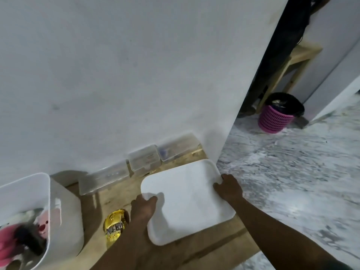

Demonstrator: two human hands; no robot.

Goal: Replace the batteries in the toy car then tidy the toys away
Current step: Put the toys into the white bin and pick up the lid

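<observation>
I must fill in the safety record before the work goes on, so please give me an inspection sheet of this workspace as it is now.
Surface: wooden table, set against a white wall.
Job's things: gold toy car lies on the table beside the left hand; white bin at the left holds plush toys.
Clutter: three clear boxes in a row along the wall.
Grippers: left hand and right hand grip opposite edges of a white tray, which may be a lid.
Cables: nothing seen.
Surroundings: marbled floor; pink basket with a black liner; wooden stool behind it.
</observation>
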